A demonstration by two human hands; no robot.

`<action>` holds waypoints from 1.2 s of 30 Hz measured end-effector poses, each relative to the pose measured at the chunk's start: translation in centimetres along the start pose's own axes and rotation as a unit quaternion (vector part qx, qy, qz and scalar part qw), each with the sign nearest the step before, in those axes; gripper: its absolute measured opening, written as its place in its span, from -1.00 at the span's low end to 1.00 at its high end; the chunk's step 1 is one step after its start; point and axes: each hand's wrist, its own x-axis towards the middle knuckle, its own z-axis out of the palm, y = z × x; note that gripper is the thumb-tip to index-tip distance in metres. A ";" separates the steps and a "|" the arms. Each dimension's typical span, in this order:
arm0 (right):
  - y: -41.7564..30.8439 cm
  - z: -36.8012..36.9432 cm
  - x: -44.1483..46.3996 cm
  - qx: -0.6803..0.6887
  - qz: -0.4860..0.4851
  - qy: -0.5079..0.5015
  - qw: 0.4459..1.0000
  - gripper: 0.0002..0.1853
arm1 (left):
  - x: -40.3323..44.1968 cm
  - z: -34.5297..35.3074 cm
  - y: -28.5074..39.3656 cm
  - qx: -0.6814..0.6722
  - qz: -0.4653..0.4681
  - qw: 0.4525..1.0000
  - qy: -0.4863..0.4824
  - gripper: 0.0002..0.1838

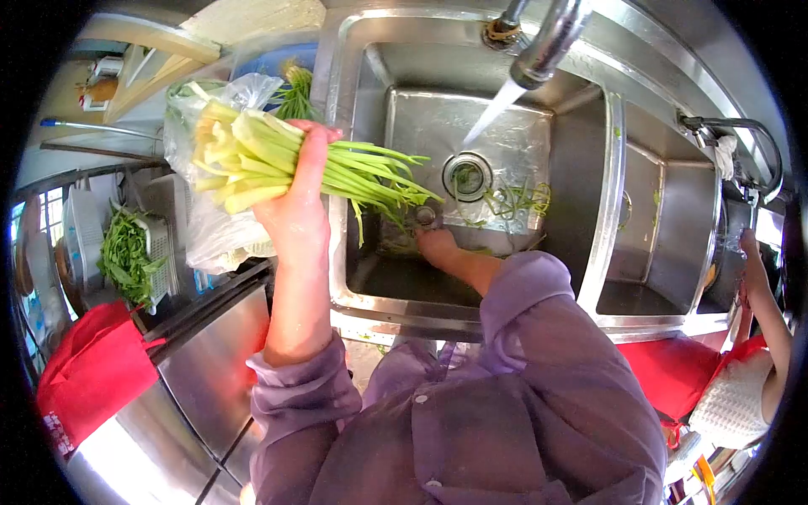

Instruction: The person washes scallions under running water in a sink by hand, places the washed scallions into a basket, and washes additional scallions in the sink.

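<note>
Steel sink (404,311), tap (551,46) running. Head view: left hand (296,198) clamped around a bunch of green stalks (244,160) across the sink's left rim, green tips over the basin. Right hand (438,247) low inside—can't tell if it's gripping anything. Loose green scraps (530,199) near the drain (467,178).

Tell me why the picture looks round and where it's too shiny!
All in the head view: black corners and curved edges suggest a wide lens; glare whitens the metal panel at lower left; green stalks in the left hand look bright.
</note>
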 end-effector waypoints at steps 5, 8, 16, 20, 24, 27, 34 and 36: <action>3.9 -0.5 -0.2 0.068 -0.051 -0.260 0.962 -0.67 | -0.3 -1.0 -0.1 0.001 -0.014 1.000 0.008 -0.87; 5.8 -8.2 -2.9 0.298 0.019 -0.162 0.941 -0.66 | -0.4 -1.3 -0.4 0.017 -0.020 1.000 -0.002 -0.87; 6.8 -21.7 -5.6 0.522 -0.037 0.163 0.836 -0.78 | 0.4 0.7 1.6 -0.079 -0.006 0.997 0.017 -0.85; 4.8 -25.2 -4.4 0.536 -0.069 0.197 0.818 -0.77 | 1.0 1.8 2.8 -0.024 -0.007 0.999 -0.027 -0.84; 0.2 -30.5 -4.5 0.519 -0.044 0.196 0.830 -0.77 | 0.7 3.5 -1.3 0.053 -0.074 0.977 -0.191 -0.67; 0.0 -28.9 -1.7 0.551 -0.061 0.246 0.795 -0.72 | -0.3 5.3 -3.9 -0.061 -0.166 0.958 -0.227 -0.52; 0.1 -29.5 -3.4 0.420 -0.081 0.363 0.828 -0.68 | -0.4 7.0 -8.4 -0.208 -0.316 0.900 -0.216 -0.55; 0.7 -30.0 -3.4 0.358 -0.080 0.338 0.867 -0.64 | -0.8 7.2 -8.7 -0.206 -0.310 0.902 -0.217 -0.56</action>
